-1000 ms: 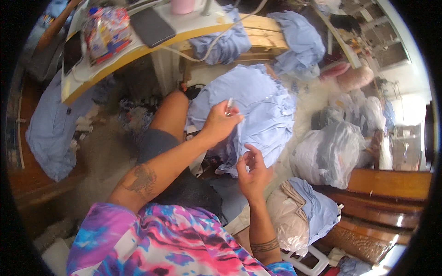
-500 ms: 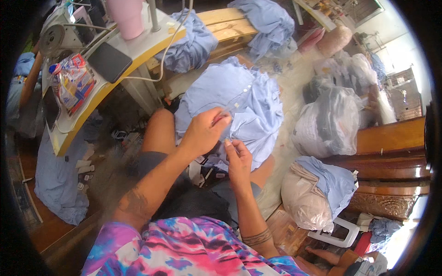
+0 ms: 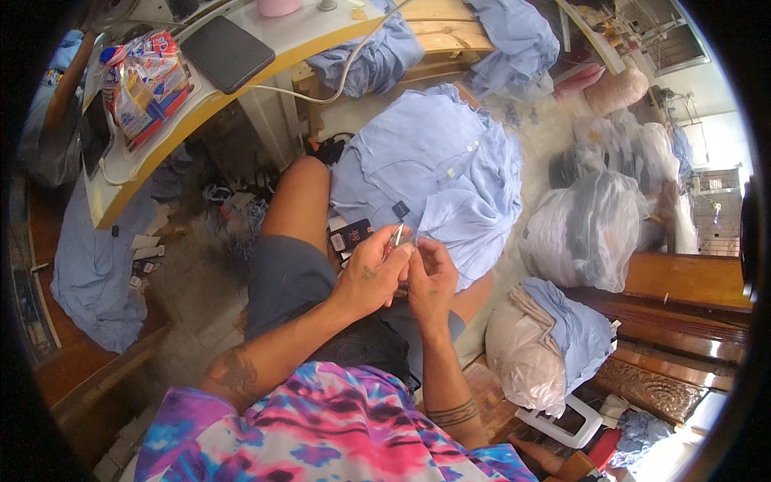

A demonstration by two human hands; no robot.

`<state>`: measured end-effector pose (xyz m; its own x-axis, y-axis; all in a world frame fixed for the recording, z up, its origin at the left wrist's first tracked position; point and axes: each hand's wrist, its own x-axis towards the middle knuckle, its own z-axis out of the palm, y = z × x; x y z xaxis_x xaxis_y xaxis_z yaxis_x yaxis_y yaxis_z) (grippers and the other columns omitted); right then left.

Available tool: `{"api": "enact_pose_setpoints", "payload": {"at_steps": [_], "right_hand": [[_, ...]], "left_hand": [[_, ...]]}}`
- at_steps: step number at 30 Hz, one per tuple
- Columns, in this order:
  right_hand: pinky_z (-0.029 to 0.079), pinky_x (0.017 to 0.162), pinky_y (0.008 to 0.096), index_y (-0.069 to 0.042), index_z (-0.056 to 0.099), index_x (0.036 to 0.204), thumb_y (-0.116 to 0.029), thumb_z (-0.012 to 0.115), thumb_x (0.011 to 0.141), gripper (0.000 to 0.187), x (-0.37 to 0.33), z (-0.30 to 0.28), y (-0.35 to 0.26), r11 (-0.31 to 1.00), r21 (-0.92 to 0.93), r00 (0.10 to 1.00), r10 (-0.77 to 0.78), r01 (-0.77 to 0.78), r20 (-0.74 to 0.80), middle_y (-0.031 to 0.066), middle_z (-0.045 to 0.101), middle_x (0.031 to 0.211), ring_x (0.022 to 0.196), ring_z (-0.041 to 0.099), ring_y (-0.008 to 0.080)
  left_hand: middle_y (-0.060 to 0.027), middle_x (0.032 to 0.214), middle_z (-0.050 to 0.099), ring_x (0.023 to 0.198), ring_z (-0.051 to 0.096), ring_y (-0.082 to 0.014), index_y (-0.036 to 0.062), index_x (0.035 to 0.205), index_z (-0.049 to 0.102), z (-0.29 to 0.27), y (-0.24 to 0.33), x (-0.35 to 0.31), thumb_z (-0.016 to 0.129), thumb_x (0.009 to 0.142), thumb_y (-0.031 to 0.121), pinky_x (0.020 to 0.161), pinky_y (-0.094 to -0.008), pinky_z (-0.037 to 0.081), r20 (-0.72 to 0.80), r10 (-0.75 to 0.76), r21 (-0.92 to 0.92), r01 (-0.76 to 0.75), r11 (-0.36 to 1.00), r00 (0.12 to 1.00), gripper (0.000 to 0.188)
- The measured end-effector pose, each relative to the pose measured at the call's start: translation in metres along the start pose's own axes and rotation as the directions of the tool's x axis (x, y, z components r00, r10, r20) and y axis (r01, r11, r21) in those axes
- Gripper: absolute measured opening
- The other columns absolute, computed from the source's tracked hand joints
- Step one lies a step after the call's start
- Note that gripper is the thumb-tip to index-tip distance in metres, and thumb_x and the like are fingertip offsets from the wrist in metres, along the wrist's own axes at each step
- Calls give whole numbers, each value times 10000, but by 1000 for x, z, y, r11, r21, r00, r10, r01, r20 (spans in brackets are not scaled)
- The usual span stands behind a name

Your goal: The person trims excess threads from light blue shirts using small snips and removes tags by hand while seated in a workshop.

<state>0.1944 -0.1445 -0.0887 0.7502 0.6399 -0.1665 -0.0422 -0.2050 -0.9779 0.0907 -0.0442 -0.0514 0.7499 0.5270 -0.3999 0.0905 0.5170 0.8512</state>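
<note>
Wall [image 3: 725, 135]: very bright, washed out, at 2 o'clock.
Blue garment [image 3: 422, 153]: soft light, gentle shadows in folds, toward 1 o'clock.
Floor [image 3: 181, 281]: dim and hazy, toward 9 o'clock.
Cabinet [image 3: 646, 387]: glare near 4 o'clock.
Table [image 3: 323, 34]: edge bends strongly, 10 o'clock.

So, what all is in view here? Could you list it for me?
small pointed tool: 1, silver and red, in the left hand
garment pile: count unclear, light blue, over the lap
dark tag: at least 1, black, beside the pile
table: 1, white with yellow edge, upper left
flat device: 1, dark grey, on the table
packet: 1, red, blue and clear, on the table
bench: 1, pale wood, top
cloth bundles: 2, blue, at the bench
hanging cloth: 1, blue, far left
filled bags: several, clear and whitish, right
carved furniture: count unclear, brown, lower right
small clutter: uncountable, mixed, around
patterned shirt: 1, multicoloured, bottom
left hand; right hand: 2, bare, together at centre
</note>
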Motion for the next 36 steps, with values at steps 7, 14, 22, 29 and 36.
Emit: {"api": "enact_pose_setpoints", "payload": {"at_steps": [7,14,22,29,36], "right_hand": [[516,686,236,32,663,1088,-57,672,982,139,-2,3,4,999,-40,999,-22,20,-43,52,708,863,780,648,82],[520,692,241,30,667,1095,-24,659,977,130,-3,4,5,994,-65,996,-86,84,-31,53,705,874,780,647,84],[528,729,258,26,673,1084,-17,655,965,128,-3,0,9,991,-98,995,-96,92,-29,70,714,914,817,657,107],[534,764,291,4,692,1069,-26,668,942,133,-3,-3,19,976,-163,988,-150,143,-32,92,726,926,849,674,146],[529,787,293,1,695,1079,2,665,927,155,-6,-4,13,962,-195,981,-184,191,55,79,715,951,857,672,147]], "left_hand": [[6,730,548,537,474,-53,-31,1389,525,-4,0,2,501,1030,168,463,-236,390,27,105,151,-108,983,994,411],[-62,694,525,638,499,-146,-28,1088,576,-1,-4,3,462,956,144,602,-351,436,5,139,222,-137,965,990,245],[-71,685,516,630,492,-147,-33,1048,567,-2,-6,4,468,953,153,597,-359,434,29,124,207,-128,970,992,232],[22,686,511,529,452,-54,4,1271,588,-7,-20,16,494,994,175,447,-246,366,79,123,217,-137,966,989,339],[19,684,505,432,389,-37,33,1325,542,2,-3,12,528,1011,175,365,-226,301,22,-72,-148,74,986,997,345]]}}
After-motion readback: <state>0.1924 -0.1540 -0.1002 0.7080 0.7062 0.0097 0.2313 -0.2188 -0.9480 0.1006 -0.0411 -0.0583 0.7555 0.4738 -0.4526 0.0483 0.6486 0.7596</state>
